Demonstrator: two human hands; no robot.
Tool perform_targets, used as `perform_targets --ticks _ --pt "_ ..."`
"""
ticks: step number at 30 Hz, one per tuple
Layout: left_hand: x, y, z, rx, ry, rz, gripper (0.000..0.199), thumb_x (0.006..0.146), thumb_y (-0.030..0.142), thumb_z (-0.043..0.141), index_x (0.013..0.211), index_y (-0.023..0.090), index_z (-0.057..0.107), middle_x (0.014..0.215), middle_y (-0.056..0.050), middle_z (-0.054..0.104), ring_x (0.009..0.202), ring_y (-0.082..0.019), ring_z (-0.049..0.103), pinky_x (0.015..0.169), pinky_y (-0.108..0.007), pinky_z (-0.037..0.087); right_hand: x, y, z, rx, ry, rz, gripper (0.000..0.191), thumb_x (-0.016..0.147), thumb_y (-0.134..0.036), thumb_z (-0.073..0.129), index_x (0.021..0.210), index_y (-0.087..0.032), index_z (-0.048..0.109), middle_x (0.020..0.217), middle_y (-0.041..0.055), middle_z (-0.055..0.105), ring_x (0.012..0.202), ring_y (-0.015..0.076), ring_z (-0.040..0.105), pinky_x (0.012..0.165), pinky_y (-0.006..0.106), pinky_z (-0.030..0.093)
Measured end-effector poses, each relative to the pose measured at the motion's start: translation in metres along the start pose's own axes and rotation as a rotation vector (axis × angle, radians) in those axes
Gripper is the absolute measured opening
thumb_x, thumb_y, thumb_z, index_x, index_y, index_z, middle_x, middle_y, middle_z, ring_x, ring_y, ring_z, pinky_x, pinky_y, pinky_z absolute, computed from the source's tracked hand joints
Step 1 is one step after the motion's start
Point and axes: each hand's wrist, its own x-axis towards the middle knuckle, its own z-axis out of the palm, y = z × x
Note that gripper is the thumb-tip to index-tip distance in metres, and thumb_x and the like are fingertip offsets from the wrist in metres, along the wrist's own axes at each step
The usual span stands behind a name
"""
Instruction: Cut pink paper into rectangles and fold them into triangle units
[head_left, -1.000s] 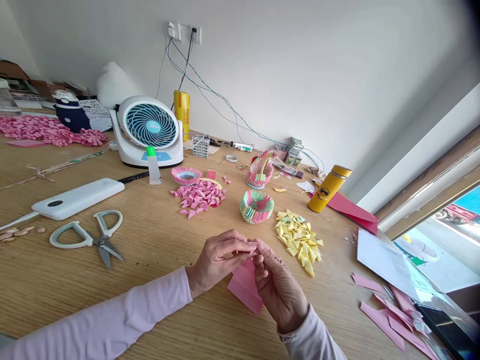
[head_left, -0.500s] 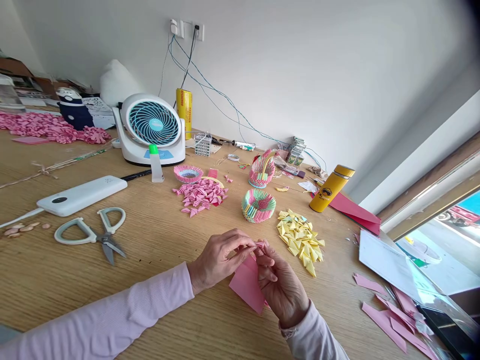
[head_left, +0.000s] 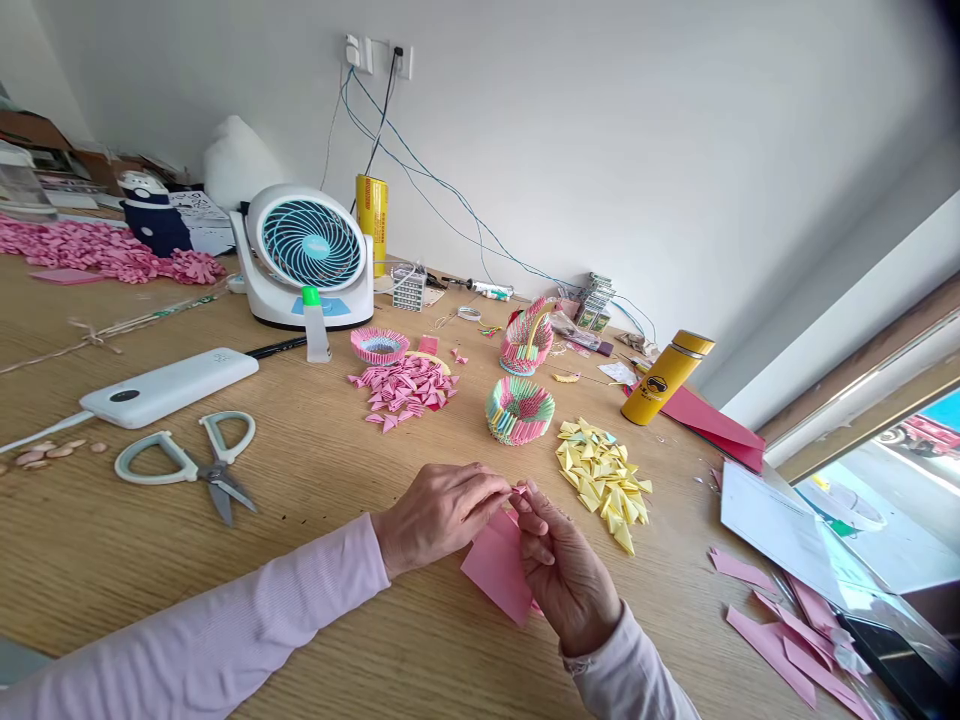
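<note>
Between the fingertips of both hands is a small pink folded paper piece (head_left: 519, 489), mostly covered by the fingers. My left hand (head_left: 444, 515) pinches it from the left, fingers pressed together. From the right, my right hand (head_left: 568, 570) grips it between thumb and finger, the other fingers curled. Under the hands lies a pink paper sheet (head_left: 496, 570), partly hidden by the right hand. Beyond them stands a pink and green paper bowl (head_left: 519, 410). A pile of folded yellow paper pieces (head_left: 602, 482) lies to its right, and folded pink pieces (head_left: 405, 388) are heaped to its left.
Open scissors (head_left: 202, 462) and a white power bank (head_left: 171, 388) lie at left. A fan (head_left: 309, 250) and a green-capped bottle (head_left: 315, 325) stand behind. A handled paper basket (head_left: 525, 340), a yellow flask (head_left: 666, 378) and pink paper strips (head_left: 772, 640) are farther right.
The hands stay together on the small pink piece, with the left fingers slightly shifted and more closed over it. The whole view has moved a little.
</note>
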Motion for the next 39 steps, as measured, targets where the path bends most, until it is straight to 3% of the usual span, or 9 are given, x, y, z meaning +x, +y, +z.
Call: perform_targets --ticks 5,12,15,17,20,22,25,29,39 --pt "0.001 -0.001 -0.001 0.055 -0.014 0.041 0.006 0.091 0.015 0.052 0.091 0.016 0.058 0.076 0.000 0.068 0.064 -0.011 0.063 0.062 -0.022 0.047 -0.002 0.001 0.002 -0.093 0.046 -0.045 0.030 0.054 -0.015 0.088 0.076 -0.008 0.070 0.070 -0.0013 0.067 0.042 -0.0014 0.045 0.027 0.006 0.032" --pt "0.006 -0.002 -0.001 -0.023 -0.073 -0.014 0.007 0.091 0.018 0.050 0.091 0.017 0.057 0.073 0.000 0.063 0.061 -0.011 0.060 0.060 -0.021 0.045 0.000 -0.004 0.000 -0.129 0.017 -0.073 0.025 0.057 -0.017 0.086 0.076 -0.011 0.070 0.073 -0.0012 0.067 0.041 -0.0020 0.041 0.028 0.005 0.029" --pt "0.014 -0.015 0.006 -0.074 -0.109 -0.153 0.016 0.093 0.021 0.048 0.106 0.017 0.055 0.092 -0.004 0.064 0.076 -0.013 0.062 0.069 -0.024 0.048 0.011 -0.025 -0.005 -0.270 0.019 -0.221 0.023 0.061 -0.021 0.085 0.078 -0.013 0.071 0.078 -0.0005 0.068 0.042 -0.0016 0.039 0.030 0.007 0.028" --pt "0.021 -0.029 0.016 -0.070 -0.065 -0.228 0.019 0.093 0.019 0.046 0.109 0.017 0.056 0.105 -0.007 0.062 0.094 -0.017 0.060 0.080 -0.027 0.048 0.023 -0.042 -0.009 -0.444 0.020 -0.369 0.022 0.066 -0.028 0.083 0.079 -0.014 0.071 0.076 -0.0002 0.067 0.045 0.0002 0.040 0.033 0.009 0.029" --pt "0.031 -0.049 0.034 -0.022 -0.003 -0.246 0.022 0.090 0.017 0.050 0.109 0.017 0.059 0.113 -0.009 0.059 0.110 -0.021 0.053 0.096 -0.037 0.040 0.044 -0.064 -0.014 -0.740 0.041 -0.599 0.026 0.069 -0.038 0.079 0.080 -0.015 0.071 0.063 -0.0016 0.062 0.047 0.0042 0.042 0.036 0.014 0.028" --pt "0.037 -0.059 0.044 0.016 -0.018 -0.229 0.025 0.087 0.018 0.054 0.112 0.019 0.060 0.121 -0.009 0.059 0.117 -0.024 0.048 0.100 -0.043 0.034 0.057 -0.073 -0.017 -0.845 0.026 -0.665 0.028 0.068 -0.040 0.079 0.079 -0.016 0.071 0.063 -0.0005 0.063 0.050 0.0071 0.046 0.041 0.017 0.033" --pt "0.045 -0.068 0.053 0.026 -0.063 -0.215 0.029 0.084 0.020 0.058 0.113 0.022 0.060 0.122 -0.007 0.062 0.121 -0.026 0.045 0.099 -0.045 0.029 0.072 -0.081 -0.018 -0.929 -0.031 -0.696 0.027 0.066 -0.039 0.080 0.079 -0.016 0.073 0.074 0.0032 0.069 0.061 0.0120 0.055 0.053 0.023 0.042" --pt "0.052 -0.076 0.059 -0.010 -0.113 -0.219 0.024 0.081 0.017 0.059 0.103 0.022 0.065 0.108 -0.005 0.069 0.118 -0.025 0.050 0.098 -0.044 0.026 0.085 -0.085 -0.016 -1.024 -0.087 -0.720 0.026 0.069 -0.040 0.078 0.081 -0.017 0.073 0.079 0.0049 0.072 0.071 0.0164 0.060 0.064 0.028 0.045" --pt "0.060 -0.083 0.063 -0.069 -0.169 -0.208 0.013 0.078 0.022 0.061 0.091 0.020 0.063 0.095 -0.002 0.069 0.102 -0.021 0.058 0.095 -0.038 0.026 0.098 -0.081 -0.014 -1.086 -0.087 -0.718 0.031 0.069 -0.046 0.075 0.079 -0.017 0.071 0.070 0.0032 0.068 0.061 0.0146 0.055 0.053 0.026 0.040"
